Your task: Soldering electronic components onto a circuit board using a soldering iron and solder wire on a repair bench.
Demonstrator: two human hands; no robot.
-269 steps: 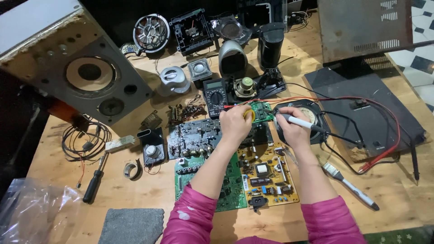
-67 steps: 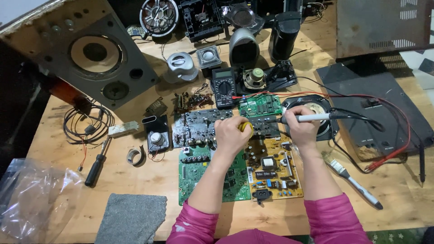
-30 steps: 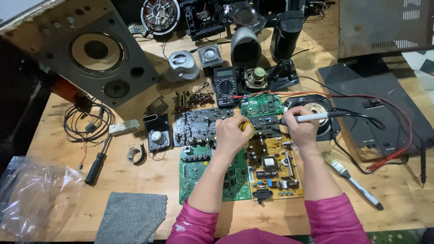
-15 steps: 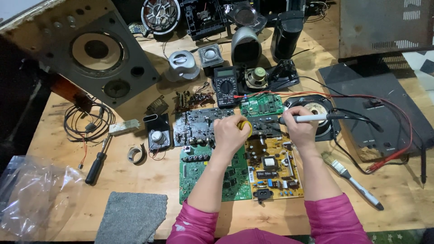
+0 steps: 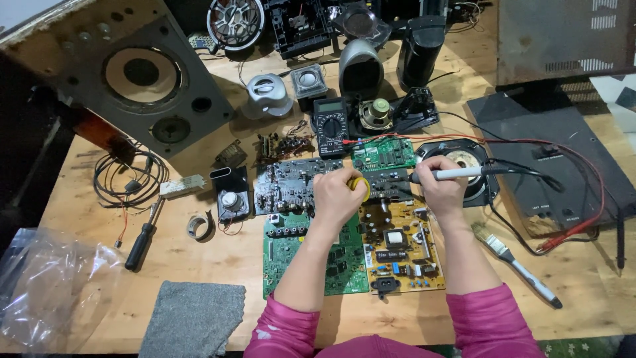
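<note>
The left hand (image 5: 339,192), with a yellow object (image 5: 362,185) in its fingers, has moved from the small green board (image 5: 383,154) down onto the boards below. The right hand (image 5: 442,189) now holds the white soldering iron (image 5: 450,174) level, pointing left.

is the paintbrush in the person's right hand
No, the right hand holds a soldering iron, while the paintbrush lies apart on the table.
</note>
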